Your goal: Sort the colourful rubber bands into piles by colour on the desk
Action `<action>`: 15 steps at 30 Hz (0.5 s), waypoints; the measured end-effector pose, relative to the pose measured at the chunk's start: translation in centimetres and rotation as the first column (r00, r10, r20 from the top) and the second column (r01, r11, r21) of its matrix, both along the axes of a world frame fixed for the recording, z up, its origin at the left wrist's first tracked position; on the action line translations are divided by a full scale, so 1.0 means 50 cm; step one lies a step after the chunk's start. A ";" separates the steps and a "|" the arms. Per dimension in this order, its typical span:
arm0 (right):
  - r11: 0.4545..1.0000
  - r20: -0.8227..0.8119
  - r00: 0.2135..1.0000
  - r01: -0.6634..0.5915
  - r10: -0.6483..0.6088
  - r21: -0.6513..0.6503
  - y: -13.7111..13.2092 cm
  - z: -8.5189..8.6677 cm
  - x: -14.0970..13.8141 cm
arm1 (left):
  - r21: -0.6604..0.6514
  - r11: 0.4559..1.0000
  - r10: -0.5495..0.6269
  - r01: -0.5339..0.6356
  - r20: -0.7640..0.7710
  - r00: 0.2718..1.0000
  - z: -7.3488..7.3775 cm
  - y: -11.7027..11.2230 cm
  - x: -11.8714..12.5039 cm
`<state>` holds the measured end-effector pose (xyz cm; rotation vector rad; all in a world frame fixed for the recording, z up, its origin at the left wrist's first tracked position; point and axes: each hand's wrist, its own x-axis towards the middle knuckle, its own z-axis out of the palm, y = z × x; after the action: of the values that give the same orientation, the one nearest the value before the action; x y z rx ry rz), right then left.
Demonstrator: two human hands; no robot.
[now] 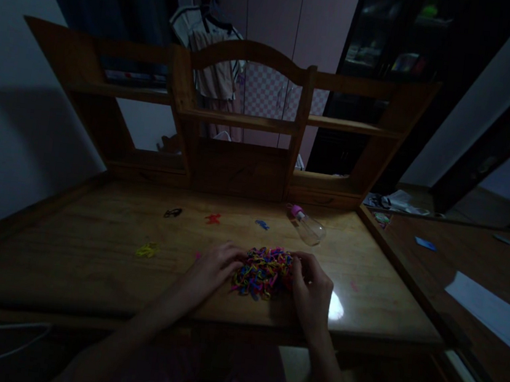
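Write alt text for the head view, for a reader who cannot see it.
In dim light, a left hand and a right hand touch opposite sides of a pile of coloured bands on a wooden desk. Nearby lie a clear bottle with a pink cap, a black bunch, a red bunch, a blue bunch and a yellow bunch.

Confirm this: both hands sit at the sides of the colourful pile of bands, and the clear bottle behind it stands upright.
One thing is wrong. The head view shows the clear bottle lying on its side, not upright. The left hand and right hand do sit at the sides of the colourful pile of bands.
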<state>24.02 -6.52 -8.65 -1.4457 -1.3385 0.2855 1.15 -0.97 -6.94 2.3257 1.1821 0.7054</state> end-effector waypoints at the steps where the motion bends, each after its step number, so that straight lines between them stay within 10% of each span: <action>1: 1.000 0.002 1.000 0.002 -0.002 -0.001 0.000 0.000 0.000 | 0.016 1.000 0.016 -0.016 -0.002 1.000 -0.012 0.004 0.006; 15: 0.978 0.298 0.936 -0.206 0.185 0.038 0.012 -0.002 -0.005 | 0.012 0.998 0.061 -0.062 0.031 0.998 -0.016 0.007 0.043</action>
<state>23.78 -5.92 -8.74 -1.3343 -1.7224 0.1551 3.28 -0.64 -7.76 2.2894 1.2435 0.7702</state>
